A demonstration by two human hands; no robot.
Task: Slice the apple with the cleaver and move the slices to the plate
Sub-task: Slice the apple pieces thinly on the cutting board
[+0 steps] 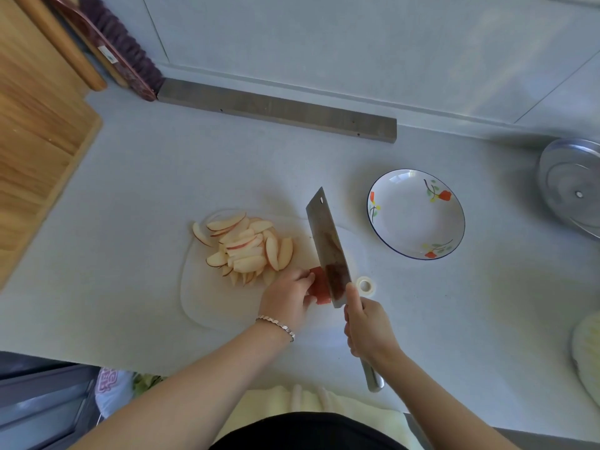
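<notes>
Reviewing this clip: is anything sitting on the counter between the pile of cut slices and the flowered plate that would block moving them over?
Only the cleaver, upright in the right hand between the apple slices and the plate. Beyond it, the counter looks bare.

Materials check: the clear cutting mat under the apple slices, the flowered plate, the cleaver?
Translucent cutting mat: likely thin flexible plastic, the grey counter shows through it. White flowered plate: looks like glazed ceramic or enamel, glossy highlights and a blue rim line. Cleaver: steel blade mirroring the red apple piece, with a shiny metal handle.

Bare forearms, a silver link bracelet [276, 327] on the left wrist, dark top [308, 431] below.
</notes>
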